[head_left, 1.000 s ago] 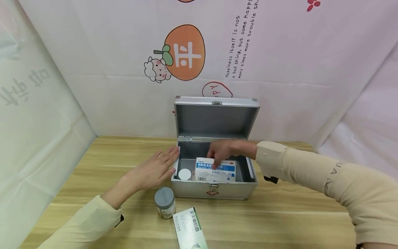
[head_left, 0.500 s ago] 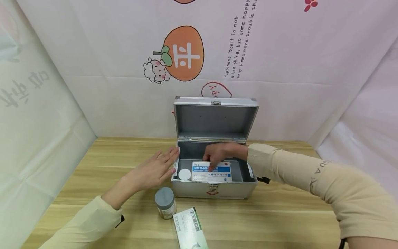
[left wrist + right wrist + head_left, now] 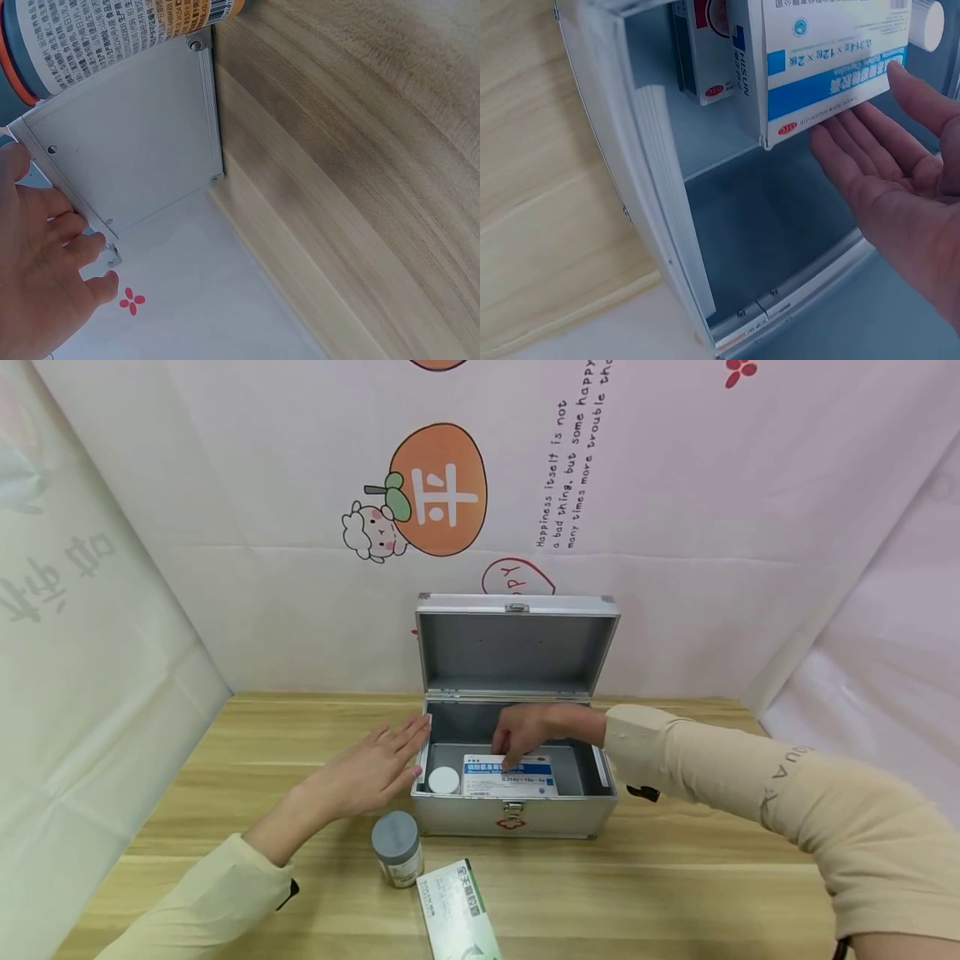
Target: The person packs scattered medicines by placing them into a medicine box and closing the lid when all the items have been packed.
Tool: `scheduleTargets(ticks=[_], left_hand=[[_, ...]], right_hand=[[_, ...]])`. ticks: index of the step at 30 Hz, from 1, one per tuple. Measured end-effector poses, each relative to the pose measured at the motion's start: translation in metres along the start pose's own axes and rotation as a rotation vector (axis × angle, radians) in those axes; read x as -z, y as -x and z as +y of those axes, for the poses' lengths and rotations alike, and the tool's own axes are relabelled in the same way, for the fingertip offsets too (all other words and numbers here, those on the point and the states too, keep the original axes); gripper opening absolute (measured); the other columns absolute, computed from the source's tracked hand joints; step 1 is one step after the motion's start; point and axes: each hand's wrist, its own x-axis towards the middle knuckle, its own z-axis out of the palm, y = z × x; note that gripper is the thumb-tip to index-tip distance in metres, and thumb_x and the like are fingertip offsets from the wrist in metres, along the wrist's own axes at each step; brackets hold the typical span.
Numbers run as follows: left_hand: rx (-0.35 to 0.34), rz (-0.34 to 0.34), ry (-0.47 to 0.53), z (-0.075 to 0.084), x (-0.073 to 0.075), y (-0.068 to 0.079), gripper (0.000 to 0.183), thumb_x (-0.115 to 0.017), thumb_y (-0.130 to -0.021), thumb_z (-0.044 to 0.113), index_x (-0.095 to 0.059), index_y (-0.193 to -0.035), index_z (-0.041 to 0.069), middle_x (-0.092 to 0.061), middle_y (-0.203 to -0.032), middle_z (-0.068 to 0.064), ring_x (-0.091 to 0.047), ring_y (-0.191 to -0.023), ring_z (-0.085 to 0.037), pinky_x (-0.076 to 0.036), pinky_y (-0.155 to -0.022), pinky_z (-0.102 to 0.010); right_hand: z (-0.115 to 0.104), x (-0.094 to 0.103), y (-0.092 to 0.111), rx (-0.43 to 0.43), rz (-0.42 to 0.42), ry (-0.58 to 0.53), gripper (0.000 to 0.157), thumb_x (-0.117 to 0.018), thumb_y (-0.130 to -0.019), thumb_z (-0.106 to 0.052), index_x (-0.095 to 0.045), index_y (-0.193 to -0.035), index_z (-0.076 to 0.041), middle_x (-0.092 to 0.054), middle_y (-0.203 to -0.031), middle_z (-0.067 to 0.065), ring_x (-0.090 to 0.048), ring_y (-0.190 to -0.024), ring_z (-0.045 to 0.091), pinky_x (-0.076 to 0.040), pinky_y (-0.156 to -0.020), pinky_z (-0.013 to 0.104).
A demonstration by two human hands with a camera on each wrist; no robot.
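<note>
An aluminium first-aid case [image 3: 457, 818] stands with its lid [image 3: 517, 652] raised. My right hand [image 3: 519, 732] reaches inside and pinches the top edge of a blue-and-white medicine box [image 3: 483, 782], thumb on the printed face and fingers behind it. In the right wrist view, the medicine box [image 3: 825, 52] stands upright beside another carton [image 3: 712, 60] with red print. A white-capped bottle [image 3: 444, 781] sits in the case's left front corner. My left hand [image 3: 378, 768] rests on the case's left rim with fingers extended; in the left wrist view those fingers [image 3: 67, 225] lie along the edge.
A jar with a grey lid [image 3: 396, 839] stands on the wooden table [image 3: 637, 902], left of the case's front. Near it lies a green-and-white medicine box [image 3: 459, 910]. A printed white cloth [image 3: 300, 610] hangs behind the case.
My right hand has moved the blue-and-white medicine box slightly left and lower into the case. The left hand has stayed on the rim.
</note>
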Motion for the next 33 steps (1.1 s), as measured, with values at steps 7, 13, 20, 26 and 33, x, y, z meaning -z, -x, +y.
scheduleTargets(ticks=[7, 13, 20, 26, 33], left_hand=[[-0.002, -0.002, -0.001, 0.001, 0.0, 0.0, 0.064, -0.037, -0.107, 0.039, -0.024, -0.157, 0.001, -0.018, -0.167, -0.014, -0.02, -0.154, -0.033, -0.026, -0.12, -0.059], [-0.001, 0.0, -0.001, 0.002, 0.001, 0.002, 0.064, -0.037, -0.107, 0.038, -0.024, -0.157, 0.001, -0.018, -0.167, -0.015, -0.022, -0.153, -0.034, -0.026, -0.12, -0.059], [0.005, 0.003, 0.019, 0.003, 0.002, 0.003, 0.063, -0.038, -0.107, 0.037, -0.024, -0.157, 0.001, -0.018, -0.166, -0.015, -0.023, -0.153, -0.034, -0.026, -0.12, -0.06], [0.002, 0.004, 0.018, 0.004, 0.003, 0.003, 0.063, -0.04, -0.107, 0.035, -0.024, -0.157, 0.0, -0.019, -0.166, -0.016, -0.024, -0.153, -0.034, -0.026, -0.119, -0.061], [-0.002, -0.002, 0.006, 0.005, 0.004, 0.002, 0.063, -0.037, -0.107, 0.038, -0.023, -0.157, 0.001, -0.018, -0.166, -0.016, -0.024, -0.153, -0.034, -0.027, -0.12, -0.06]], right_hand=[[-0.003, 0.006, 0.017, -0.038, 0.063, -0.015, 0.033, -0.071, -0.091, -0.014, -0.069, -0.123, -0.005, -0.072, -0.119, 0.007, -0.067, -0.11, 0.017, -0.055, -0.099, 0.036], [-0.011, 0.013, 0.045, 0.05, 0.111, -0.045, 0.036, -0.069, -0.093, -0.014, -0.067, -0.127, -0.002, -0.07, -0.126, 0.013, -0.067, -0.116, 0.021, -0.055, -0.099, 0.035], [-0.016, 0.016, 0.08, 0.093, 0.174, -0.144, 0.038, -0.069, -0.093, -0.016, -0.065, -0.128, -0.001, -0.071, -0.124, 0.01, -0.068, -0.114, 0.019, -0.056, -0.098, 0.034], [-0.021, 0.01, 0.101, 0.081, 0.224, -0.244, 0.037, -0.07, -0.093, -0.014, -0.066, -0.127, -0.001, -0.071, -0.122, 0.01, -0.069, -0.109, 0.017, -0.058, -0.094, 0.033], [-0.024, -0.007, 0.12, 0.072, 0.256, -0.321, 0.039, -0.072, -0.09, -0.012, -0.065, -0.126, 0.002, -0.072, -0.119, 0.01, -0.069, -0.109, 0.02, -0.058, -0.094, 0.033]])
